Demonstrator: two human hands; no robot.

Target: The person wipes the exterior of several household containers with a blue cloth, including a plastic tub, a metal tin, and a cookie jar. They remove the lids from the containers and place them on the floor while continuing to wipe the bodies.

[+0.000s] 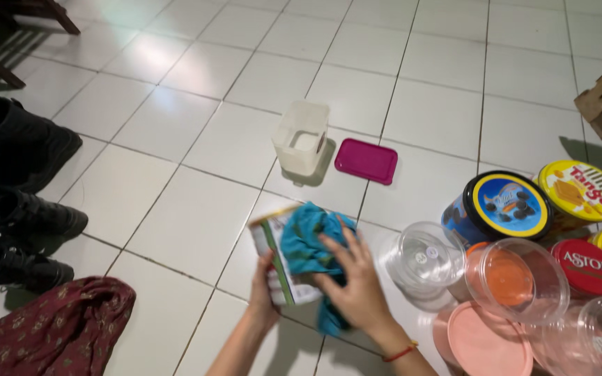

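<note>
My left hand [265, 282] grips the box [276, 261] firmly so my right hand [357, 278] can press the teal cloth [308, 244] evenly along its surface.

Teal cloth [309, 245] over a white box [278, 268] with a green edge stripe. Beyond the cloth: translucent white container [302, 137], magenta lid [366, 161] beside it. Right of the cloth: clear jars, a blue tin [499, 208] with yellow-rimmed lid, a pink lid [485, 341]. Left of it: maroon floral fabric [50, 327], black boots [19, 216]. White tiled floor [196, 69].
</note>
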